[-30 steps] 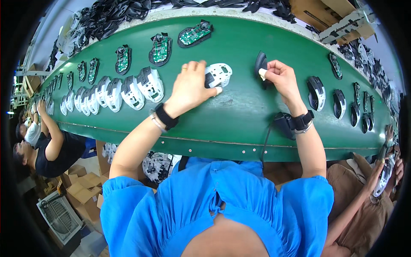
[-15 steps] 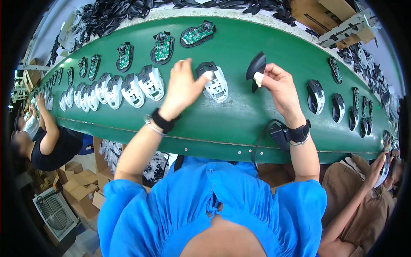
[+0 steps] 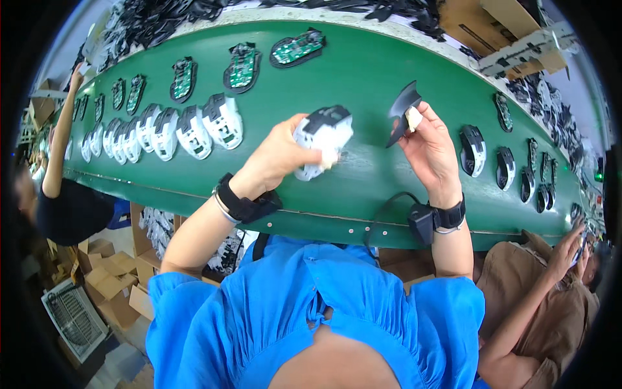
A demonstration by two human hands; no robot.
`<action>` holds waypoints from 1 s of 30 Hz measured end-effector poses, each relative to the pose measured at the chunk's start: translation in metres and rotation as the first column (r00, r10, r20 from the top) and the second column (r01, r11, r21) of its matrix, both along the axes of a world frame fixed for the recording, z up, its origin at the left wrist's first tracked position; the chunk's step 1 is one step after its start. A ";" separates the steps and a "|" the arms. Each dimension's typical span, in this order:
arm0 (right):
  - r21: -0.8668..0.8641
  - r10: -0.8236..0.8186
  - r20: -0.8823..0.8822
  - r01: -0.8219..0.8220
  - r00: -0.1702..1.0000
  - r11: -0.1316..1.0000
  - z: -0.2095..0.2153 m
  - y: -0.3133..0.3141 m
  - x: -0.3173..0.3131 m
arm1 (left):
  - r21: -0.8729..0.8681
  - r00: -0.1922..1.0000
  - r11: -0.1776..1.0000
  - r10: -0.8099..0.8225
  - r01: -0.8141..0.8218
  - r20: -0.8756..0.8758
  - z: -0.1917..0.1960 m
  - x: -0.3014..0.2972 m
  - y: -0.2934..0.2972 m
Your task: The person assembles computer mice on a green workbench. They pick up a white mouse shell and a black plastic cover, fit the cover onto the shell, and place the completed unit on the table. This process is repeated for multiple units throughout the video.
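Observation:
My left hand (image 3: 280, 155) grips a white mouse base with a dark top end (image 3: 321, 139), lifted above the green conveyor belt (image 3: 363, 71). My right hand (image 3: 431, 149) holds a thin black curved cover piece (image 3: 402, 107) between thumb and fingers, a little to the right of the white base. The two parts are apart, a small gap between them. Both wrists wear black bands, and a cord runs from the right one.
A row of white mouse bases (image 3: 175, 126) lies at the left of the belt, green circuit boards (image 3: 243, 65) behind them. Black assembled mice (image 3: 473, 149) lie at the right. Co-workers sit at the left (image 3: 61, 194) and lower right (image 3: 551, 305). Cardboard boxes (image 3: 110, 279) stand below.
My left hand has picked the white base off the belt and brought it toward me. My right hand has kept the black cover raised, shifting slightly.

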State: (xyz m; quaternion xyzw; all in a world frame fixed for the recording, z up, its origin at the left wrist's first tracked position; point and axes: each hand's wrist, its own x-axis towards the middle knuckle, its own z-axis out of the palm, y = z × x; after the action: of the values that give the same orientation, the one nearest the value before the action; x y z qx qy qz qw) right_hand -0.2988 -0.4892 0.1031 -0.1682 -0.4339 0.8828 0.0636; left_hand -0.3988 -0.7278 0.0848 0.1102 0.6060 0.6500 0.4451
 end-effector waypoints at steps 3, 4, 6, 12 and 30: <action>-0.014 0.090 -0.029 -0.091 0.995 0.996 0.016 -0.027 -0.009 | 0.262 0.957 0.942 0.145 -0.211 0.251 -0.008 -0.001 -0.003; -0.014 0.107 -0.021 -0.107 0.994 0.994 0.021 -0.035 -0.013 | 0.299 0.923 0.913 0.166 -0.277 0.347 -0.003 0.000 0.000; -0.006 0.135 0.003 -0.135 0.991 0.991 0.028 -0.051 -0.020 | 0.287 0.929 0.900 0.253 -0.329 0.271 0.012 0.002 0.007; 0.154 0.210 -0.093 -0.195 0.973 0.969 0.038 -0.082 -0.032 | 0.356 0.896 0.824 0.377 -0.441 0.236 0.016 0.002 0.008; 0.397 0.222 0.115 -0.249 0.968 0.883 0.046 -0.086 -0.036 | 0.443 0.877 0.759 0.447 -0.476 0.177 0.020 0.007 0.003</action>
State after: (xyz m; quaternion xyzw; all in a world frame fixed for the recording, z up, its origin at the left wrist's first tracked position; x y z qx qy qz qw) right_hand -0.3343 -0.5753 0.1489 -0.1265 -0.6276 0.7678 -0.0248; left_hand -0.3916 -0.7247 0.1047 0.0431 0.4230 0.8703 0.2486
